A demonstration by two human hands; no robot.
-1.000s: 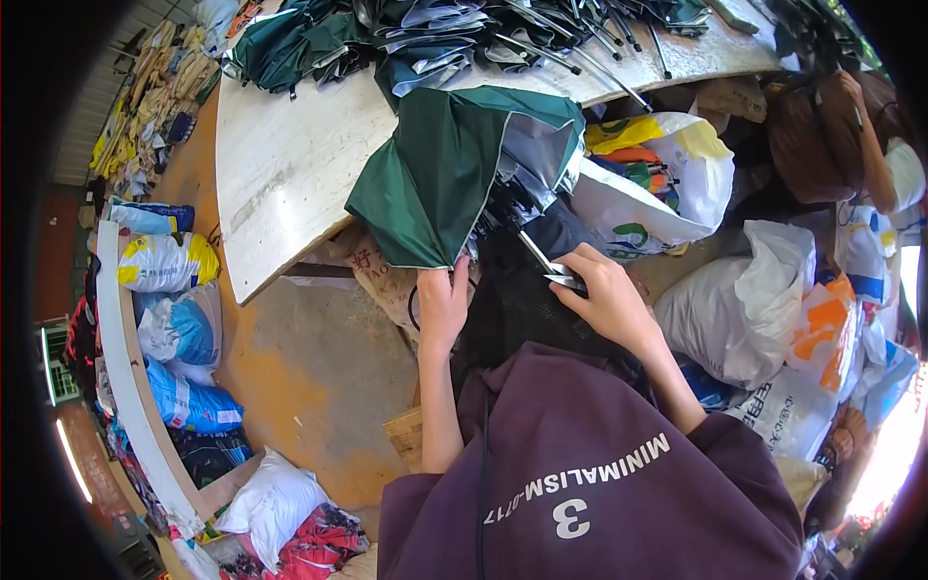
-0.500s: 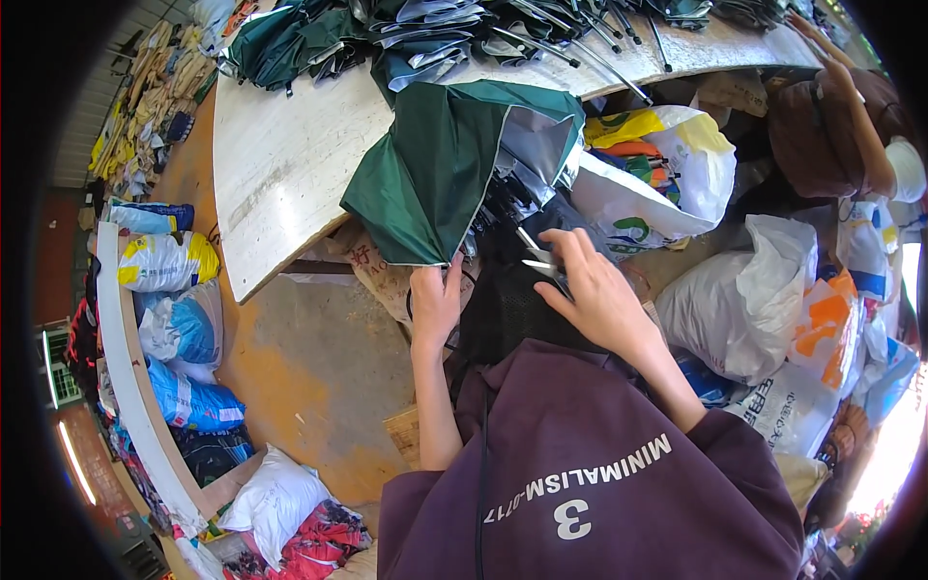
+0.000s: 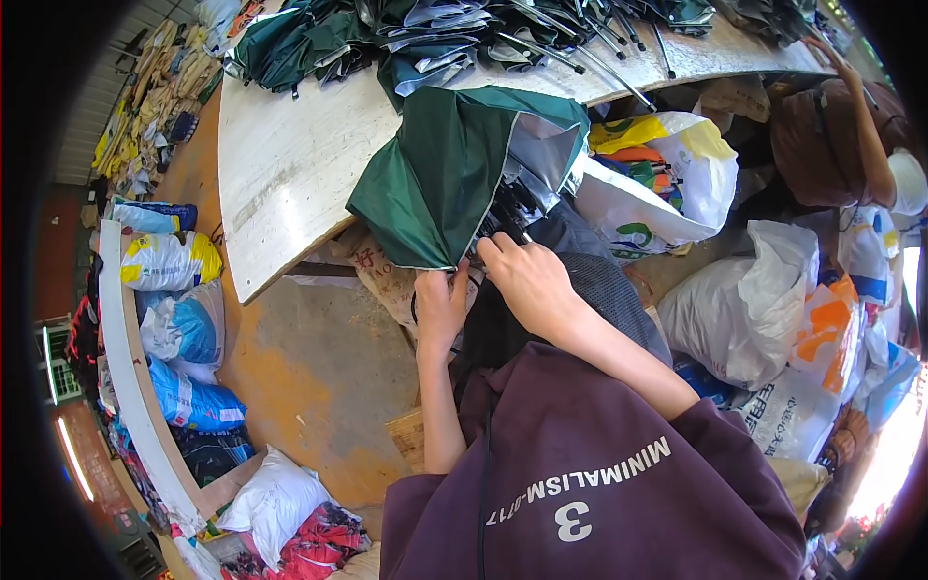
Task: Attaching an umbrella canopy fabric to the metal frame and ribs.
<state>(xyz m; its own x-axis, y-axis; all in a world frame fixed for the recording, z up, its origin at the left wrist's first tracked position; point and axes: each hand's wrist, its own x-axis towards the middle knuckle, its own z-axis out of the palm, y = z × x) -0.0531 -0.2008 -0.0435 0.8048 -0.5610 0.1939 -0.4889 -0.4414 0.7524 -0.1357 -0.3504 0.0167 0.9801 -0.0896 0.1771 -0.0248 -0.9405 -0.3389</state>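
A half-open green umbrella (image 3: 435, 174) with a silver lining lies across my lap and the table's edge, its dark ribs (image 3: 505, 211) bunched inside the opening. My left hand (image 3: 441, 302) is closed, pinching the pointed lower corner of the canopy between thumb and fingers. Close beside it, my right hand (image 3: 527, 282) is closed at the ribs near the canopy's edge. The small metal scissors seen in this hand a moment ago are now mostly hidden behind its fingers.
More green umbrellas (image 3: 425, 39) lie piled along the far side of the white table (image 3: 290, 164), metal shafts sticking out. An open white-and-yellow bag (image 3: 710, 179) stands right of the umbrella. White sacks (image 3: 744, 300) crowd the right. Another person's arm (image 3: 860, 116) shows at the far right.
My right hand has moved left and inward to the umbrella's ribs, closing from a spread grip on the scissors. My left hand keeps its hold on the canopy corner.
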